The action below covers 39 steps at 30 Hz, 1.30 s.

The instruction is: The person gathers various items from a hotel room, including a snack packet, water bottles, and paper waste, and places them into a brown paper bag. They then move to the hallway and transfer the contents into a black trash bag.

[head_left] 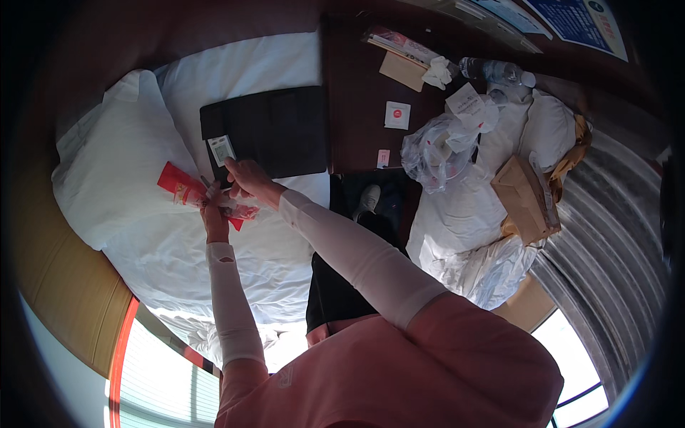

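Observation:
Over the bed, my left hand (212, 212) is closed on a red packet (175, 182) with clear plastic about it. More of the red wrapping shows beyond the fingers toward the right. Just above it, my right hand (247, 180) has its fingers curled together; what is in them, if anything, is too small to make out. By its fingertips lies a small white device with a grey screen (221, 150), on the left edge of a flat black folder or pad (275, 128). That black pad lies on the white bed sheet (250, 64).
A white pillow (128, 171) lies left. On the dark table (357, 93) are a square white sachet (397, 115), a small pink packet (383, 158), brown paper (401, 71) and a crumpled tissue (438, 72). A water bottle (492, 71), plastic bag (435, 153) and brown paper bag (524, 200) are at right.

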### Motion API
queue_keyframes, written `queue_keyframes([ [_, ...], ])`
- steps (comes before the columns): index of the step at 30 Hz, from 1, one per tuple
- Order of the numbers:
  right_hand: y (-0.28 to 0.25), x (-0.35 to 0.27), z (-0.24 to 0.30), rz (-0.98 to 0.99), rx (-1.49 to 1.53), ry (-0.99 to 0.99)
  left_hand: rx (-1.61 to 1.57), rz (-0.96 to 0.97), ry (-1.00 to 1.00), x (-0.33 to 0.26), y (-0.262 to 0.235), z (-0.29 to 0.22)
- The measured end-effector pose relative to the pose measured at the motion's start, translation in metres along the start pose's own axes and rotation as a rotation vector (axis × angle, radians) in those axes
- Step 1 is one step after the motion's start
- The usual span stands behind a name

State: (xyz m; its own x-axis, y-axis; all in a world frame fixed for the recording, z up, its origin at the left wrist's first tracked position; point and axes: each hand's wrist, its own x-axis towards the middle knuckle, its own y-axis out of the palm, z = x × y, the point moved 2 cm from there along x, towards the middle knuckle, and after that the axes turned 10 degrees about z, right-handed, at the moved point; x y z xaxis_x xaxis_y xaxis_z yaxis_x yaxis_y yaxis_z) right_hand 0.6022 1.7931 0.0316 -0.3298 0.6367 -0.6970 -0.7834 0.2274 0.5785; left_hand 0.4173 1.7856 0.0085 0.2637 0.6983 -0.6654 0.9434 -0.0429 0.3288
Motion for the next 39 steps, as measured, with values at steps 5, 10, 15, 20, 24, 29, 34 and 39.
queue_keyframes([
  [5,-0.051,-0.111,-0.018,-0.189,-0.089,-0.07,0.386,-0.294,0.043,-0.026,0.043,-0.034],
  [10,-0.086,-0.203,-0.06,-0.319,-0.151,-0.005,0.912,0.194,0.071,-0.003,0.161,-0.031],
  [15,-0.139,-0.275,-0.079,-0.471,-0.198,-0.13,1.461,0.541,0.575,0.068,0.317,-0.007],
  [20,-0.182,-0.338,-0.073,-0.744,-0.018,-0.255,1.83,0.766,0.843,0.135,0.432,0.014],
  [24,-0.229,-0.373,-0.065,-0.955,0.094,-0.307,2.103,0.84,0.829,0.182,0.463,0.022],
  [29,-0.31,-0.397,-0.026,-1.042,-0.028,-0.523,2.231,0.69,0.773,0.2,0.454,0.02],
  [34,-0.374,-0.371,0.069,-1.231,-1.096,-0.558,1.907,0.721,0.699,0.175,0.415,-0.016],
  [39,-0.452,-0.338,0.14,-1.094,-1.68,-0.432,1.399,0.469,0.602,0.139,0.379,-0.073],
])
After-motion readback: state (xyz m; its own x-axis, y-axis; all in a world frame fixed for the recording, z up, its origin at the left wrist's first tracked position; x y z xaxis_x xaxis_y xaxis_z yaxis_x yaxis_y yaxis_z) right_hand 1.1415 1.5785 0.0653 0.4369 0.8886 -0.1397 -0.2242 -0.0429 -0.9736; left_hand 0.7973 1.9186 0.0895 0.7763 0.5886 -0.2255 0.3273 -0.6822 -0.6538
